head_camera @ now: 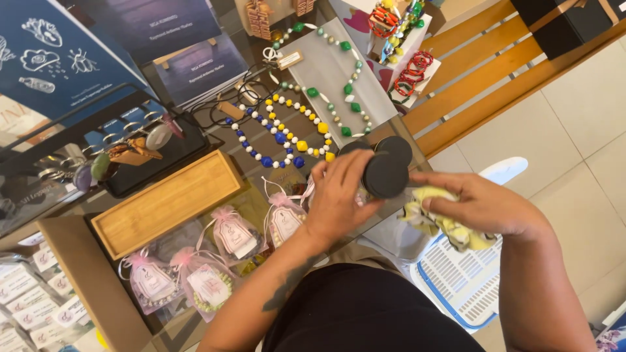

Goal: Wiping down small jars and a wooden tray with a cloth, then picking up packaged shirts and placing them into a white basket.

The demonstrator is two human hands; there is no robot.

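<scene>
My left hand (339,195) grips a round black disc (385,175) over the corner of a glass display table (313,65). Two more black discs (394,148) lie just behind it on the glass. My right hand (479,205) holds a crumpled yellow and white cloth (450,225) pressed against the right side of the held disc. Beaded necklaces lie beyond the hands: a blue and white one (261,146), a yellow and white one (306,127) and a green and white one (342,78) on a grey pad.
A wooden tray (166,202) sits left of my left hand. Pink organza pouches (231,234) with bracelets lie near the table's front. A black tray with rings and stones (130,156) stands further left. A white and blue plastic basket (463,280) sits on the tiled floor below my right hand.
</scene>
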